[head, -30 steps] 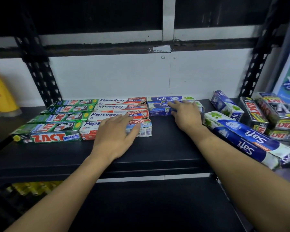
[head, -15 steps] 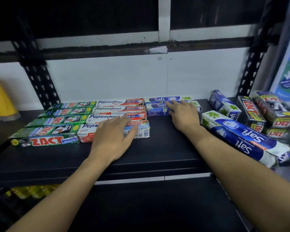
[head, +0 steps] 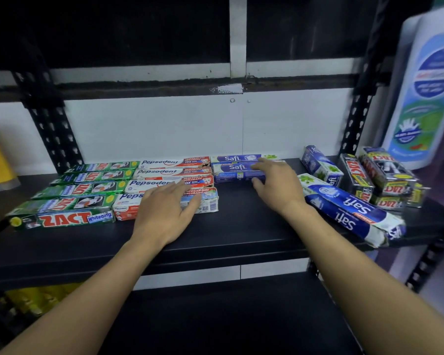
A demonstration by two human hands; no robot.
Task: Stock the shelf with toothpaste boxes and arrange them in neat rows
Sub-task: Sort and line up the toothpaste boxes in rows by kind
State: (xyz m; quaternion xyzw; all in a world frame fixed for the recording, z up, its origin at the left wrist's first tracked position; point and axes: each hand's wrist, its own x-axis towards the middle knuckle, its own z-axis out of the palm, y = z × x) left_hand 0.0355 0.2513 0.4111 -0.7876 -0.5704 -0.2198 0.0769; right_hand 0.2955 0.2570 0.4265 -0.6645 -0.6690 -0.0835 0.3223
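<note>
Head view, shelf: the black shelf [head: 241, 226] fills the middle of the frame. The toothpaste boxes lie flat on it in columns running from the front edge back to the white wall.
Green Zact boxes [head: 82, 188]: left of centre, four deep and fairly square.
Pepsodent boxes [head: 169, 172]: centre, four deep, touching the Zact column.
Left hand [head: 164, 213]: flat, with fingers straight and slightly spread, resting on the front Pepsodent box [head: 208, 202].
Right hand [head: 274, 185]: the fingers lie over the top of the front Safi box [head: 233, 170] and the thumb is against its near face. This looks like a push rather than a clasp.
Rear Safi box [head: 241, 158]: against the wall, just behind the front Safi box.
Loose Safi boxes [head: 349, 213]: lower right, lying askew, with one end hanging over the shelf's front edge.
Dark Zact boxes [head: 385, 180]: far right, stacked crookedly.
Risk, overhang: the right forearm passes just beside the loose Safi boxes, so a sideways brush could tip the overhanging one off the shelf.
Risk, Safi column: an off-centre push could swing the box and skew it against the Pepsodent column.
Risk, crushed carton: the front Pepsodent box has a dented right end, and a heavy palm could buckle it further.
Risk, stack: reaching right could topple the dark Zact boxes.
</note>
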